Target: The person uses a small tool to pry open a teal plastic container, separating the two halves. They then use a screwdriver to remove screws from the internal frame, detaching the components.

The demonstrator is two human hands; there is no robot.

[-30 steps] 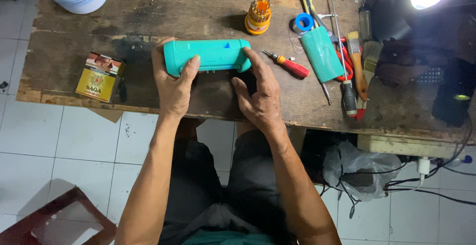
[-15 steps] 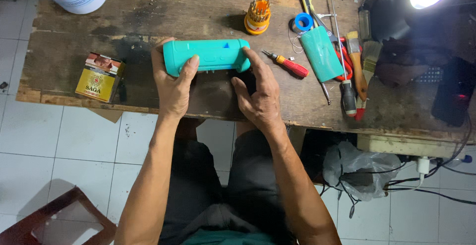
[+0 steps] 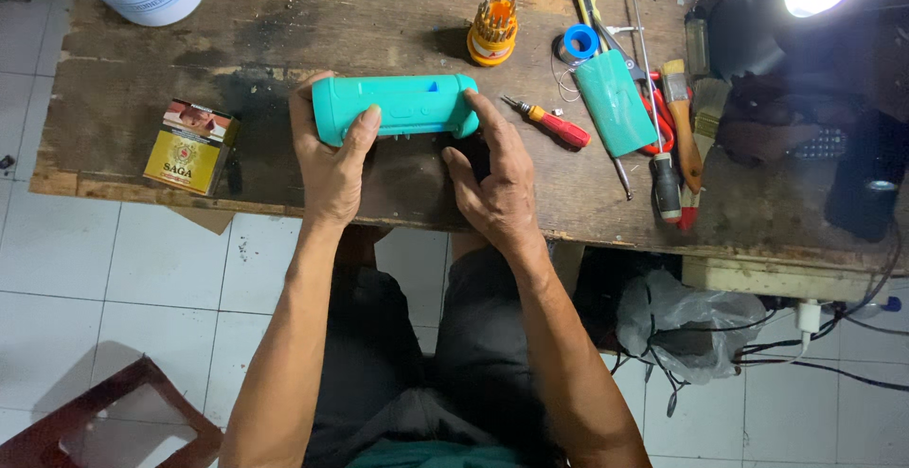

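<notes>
**Speaker body held flat on the bench, no shift between frames**

While both hands rest on the teal cylindrical speaker (image 3: 396, 108), its position matches the earlier frames: it lies on its side, long axis left to right, on the dark wooden workbench (image 3: 142, 70) close to the near edge. The left hand (image 3: 329, 160) wraps the left end, thumb over the front face and fingers curled behind. The right hand (image 3: 497, 179) holds the right end, index finger laid along the end cap and thumb on the bench side. Neither hand has changed its grip, so the work reads as a pause in handling, with the casing closed and no tool in hand.

Surrounding items:
- A red-handled screwdriver (image 3: 554, 125) lies just beside the right hand.
- An orange bit holder (image 3: 493, 28) stands behind the speaker.
- A teal cover panel (image 3: 615, 102) lies to the right, over long-shafted tools, with a blue tape roll (image 3: 579, 42) behind it.
- A paintbrush (image 3: 684, 123) lies further right.
- A yellow carton (image 3: 191, 146) sits well apart on the left.

Nothing lies between the hands and the speaker.
</notes>
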